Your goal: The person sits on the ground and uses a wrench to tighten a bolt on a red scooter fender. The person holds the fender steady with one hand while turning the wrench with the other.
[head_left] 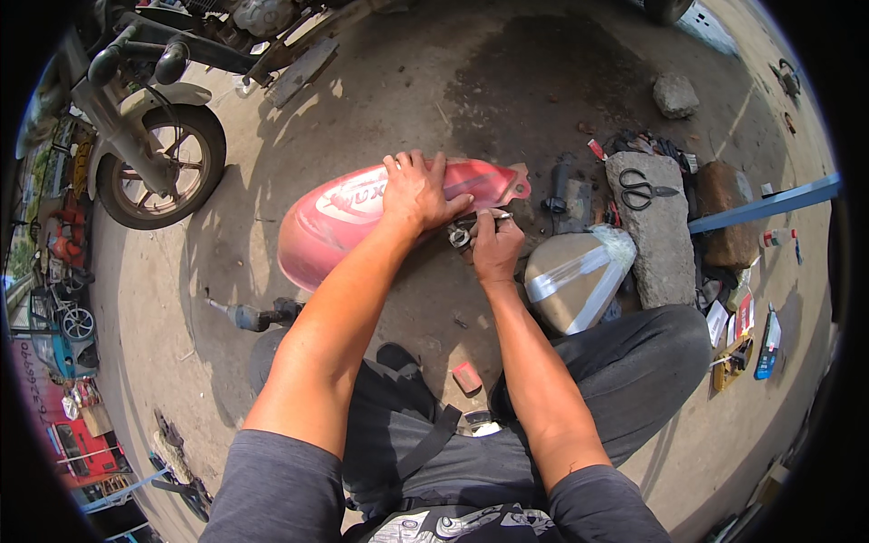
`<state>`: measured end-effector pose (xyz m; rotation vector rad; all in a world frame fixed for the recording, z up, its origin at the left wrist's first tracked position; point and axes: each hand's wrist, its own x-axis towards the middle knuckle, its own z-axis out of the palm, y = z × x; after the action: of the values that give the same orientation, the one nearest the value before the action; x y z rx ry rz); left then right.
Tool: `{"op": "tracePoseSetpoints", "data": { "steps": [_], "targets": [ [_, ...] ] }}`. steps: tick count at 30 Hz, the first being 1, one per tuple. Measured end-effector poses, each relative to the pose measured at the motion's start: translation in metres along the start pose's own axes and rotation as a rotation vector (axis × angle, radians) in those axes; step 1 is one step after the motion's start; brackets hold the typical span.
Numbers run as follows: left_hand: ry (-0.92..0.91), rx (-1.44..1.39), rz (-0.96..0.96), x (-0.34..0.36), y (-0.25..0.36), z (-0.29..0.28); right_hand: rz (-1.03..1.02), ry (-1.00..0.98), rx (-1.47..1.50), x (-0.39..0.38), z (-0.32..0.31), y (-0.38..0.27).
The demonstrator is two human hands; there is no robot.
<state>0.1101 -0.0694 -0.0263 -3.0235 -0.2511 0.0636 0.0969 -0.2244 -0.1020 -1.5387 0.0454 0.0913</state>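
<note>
A faded red motorcycle tank (315,233) with white lettering lies on the ground before me, its metal tab at the right end. My left hand (418,195) grips its top, fingers curled over the far side. Just right of it, my right hand (496,242) is closed on a small metal tool (502,216) at the tank's near edge; most of the tool is hidden. A dark metal fitting (459,237) shows beside those fingers.
A motorcycle's front wheel (161,165) stands upper left. On my right are a taped round object (561,285), a concrete block (656,253) with black scissors (641,188), a blue bar (769,204) and scattered packages. A grey tool (249,316) lies left of my knee.
</note>
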Motion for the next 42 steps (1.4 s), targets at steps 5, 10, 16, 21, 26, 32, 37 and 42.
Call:
{"op": "tracePoseSetpoints", "data": {
  "steps": [5,10,16,21,26,32,37,42],
  "targets": [
    [0.041,-0.005,0.003,0.0,0.001,-0.001,0.101,0.059,0.086,0.009,-0.004,0.004],
    [0.009,-0.002,-0.003,0.0,0.001,-0.002,0.444,0.116,0.368,0.015,-0.008,0.008],
    [0.019,-0.008,-0.008,0.0,0.001,-0.002,0.644,0.086,0.52,0.021,-0.011,0.023],
    [0.039,0.005,0.008,-0.002,0.001,-0.004,0.753,0.053,0.636,0.027,-0.016,0.036],
    [0.038,0.01,0.006,-0.002,0.001,-0.004,0.782,0.005,0.621,0.029,-0.021,0.039],
    [0.025,0.008,0.005,-0.001,0.001,-0.004,0.726,0.041,0.657,0.026,-0.015,0.029],
    [0.027,0.011,0.004,-0.001,0.002,-0.004,0.64,0.015,0.529,0.023,-0.013,0.016],
    [0.01,-0.005,-0.004,-0.001,0.0,-0.003,0.091,-0.089,0.077,0.001,-0.001,0.002]
  ]
}}
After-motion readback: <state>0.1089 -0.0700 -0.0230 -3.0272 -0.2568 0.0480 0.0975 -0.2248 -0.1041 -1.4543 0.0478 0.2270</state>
